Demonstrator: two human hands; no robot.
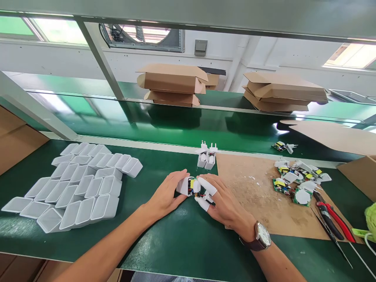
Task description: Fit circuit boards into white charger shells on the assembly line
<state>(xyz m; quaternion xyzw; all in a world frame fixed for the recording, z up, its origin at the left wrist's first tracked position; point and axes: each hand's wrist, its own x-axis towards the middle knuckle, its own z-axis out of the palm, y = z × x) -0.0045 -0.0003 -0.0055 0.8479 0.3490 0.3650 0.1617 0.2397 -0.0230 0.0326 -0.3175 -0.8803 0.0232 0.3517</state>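
My left hand [167, 196] grips a white plastic housing [182, 186] between thumb and fingers, in front of me at the middle of the bench. A circuit board [194, 185] with yellow and white components sits at the housing's open right end, partly inside it. White covers wrap the fingertips of my right hand [227, 199], which pinches the board's outer end, where a small white plug piece [208, 196] shows between the fingers. Just beyond my hands, two chargers [206, 158] stand side by side, their pins pointing up.
Rows of white housings [88, 188] cover the left of the green bench [164, 250]. On the right, a brown board [249, 188] bears several circuit boards [302, 178]. Red-and-black pliers [337, 219] and tweezers [331, 231] lie nearby. Cardboard boxes [173, 84] stand behind a green conveyor [176, 131].
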